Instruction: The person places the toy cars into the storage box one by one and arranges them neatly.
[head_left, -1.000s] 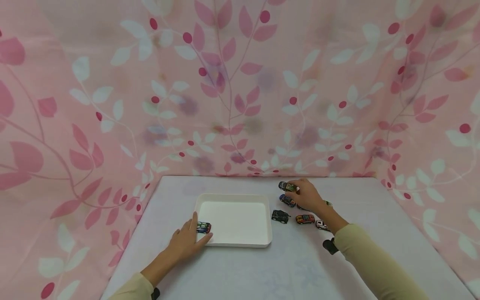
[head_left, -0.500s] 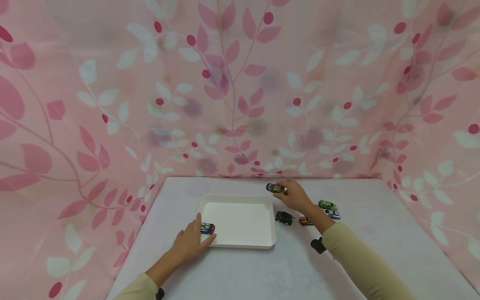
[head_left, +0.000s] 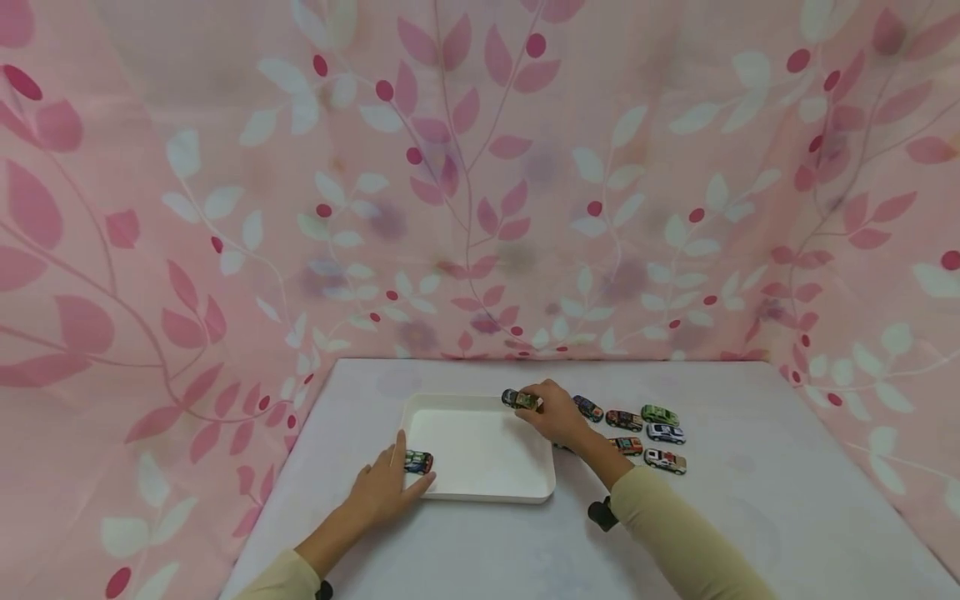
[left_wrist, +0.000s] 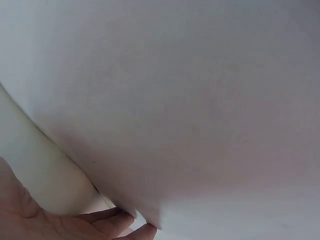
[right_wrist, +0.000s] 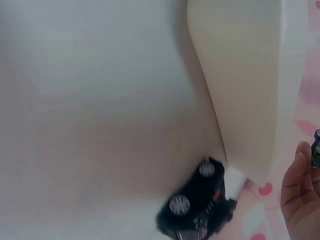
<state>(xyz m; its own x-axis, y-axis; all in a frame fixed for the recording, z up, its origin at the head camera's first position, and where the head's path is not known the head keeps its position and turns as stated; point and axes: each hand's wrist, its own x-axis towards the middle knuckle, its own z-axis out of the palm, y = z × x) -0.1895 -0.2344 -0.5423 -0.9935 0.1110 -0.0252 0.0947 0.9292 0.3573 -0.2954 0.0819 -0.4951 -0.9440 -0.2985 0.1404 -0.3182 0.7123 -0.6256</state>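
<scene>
My right hand (head_left: 557, 412) pinches a dark green-patterned toy car (head_left: 519, 400) above the far right corner of the white tray (head_left: 480, 497). In the right wrist view, part of that hand (right_wrist: 302, 195) shows at the right edge, with a sliver of the car. My left hand (head_left: 378, 482) rests at the tray's near left corner, index finger along the left wall and thumb by the front rim. Between them, inside the tray, sits a multicoloured toy car (head_left: 418, 462). The left wrist view shows fingertips (left_wrist: 147, 231) touching near the tray's edge.
Right of the tray stand several toy cars, among them a blue one (head_left: 588, 407), a green one (head_left: 660, 414) and a white one (head_left: 665, 461). A black toy car (right_wrist: 195, 200) lies close to the tray wall, mostly hidden by my right wrist in the head view.
My right hand has lifted the green-patterned car from the far side of the group and carried it left over the tray. The left hand stays at the tray's corner.
</scene>
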